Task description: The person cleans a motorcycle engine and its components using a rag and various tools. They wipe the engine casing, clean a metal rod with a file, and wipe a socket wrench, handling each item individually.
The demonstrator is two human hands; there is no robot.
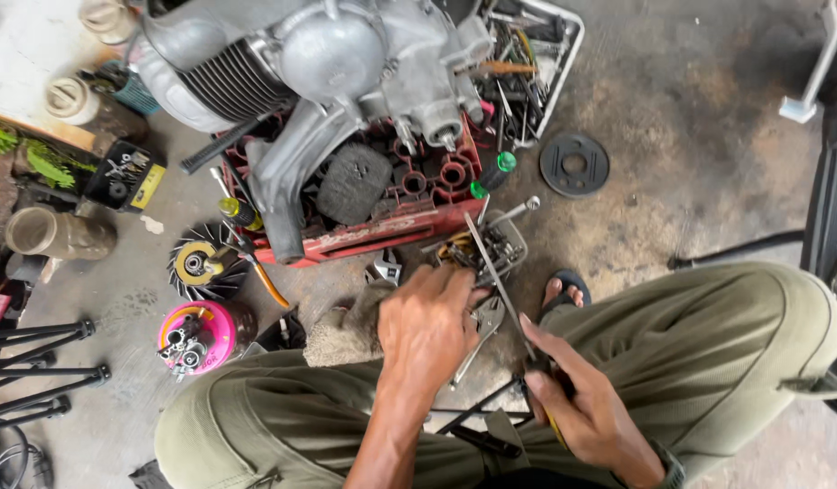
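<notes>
Screwdriver (502,288) clamped in right hand (588,418), shaft angled up toward parts tray (513,243) (reach kept short); left hand (427,328) fingers loosely curled, resting on pliers (483,328) by crate (364,237).

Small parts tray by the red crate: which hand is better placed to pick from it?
Left, probably. The left hand already reaches toward the parts tray, fingers free, while the right hand is occupied gripping a long screwdriver.
</notes>
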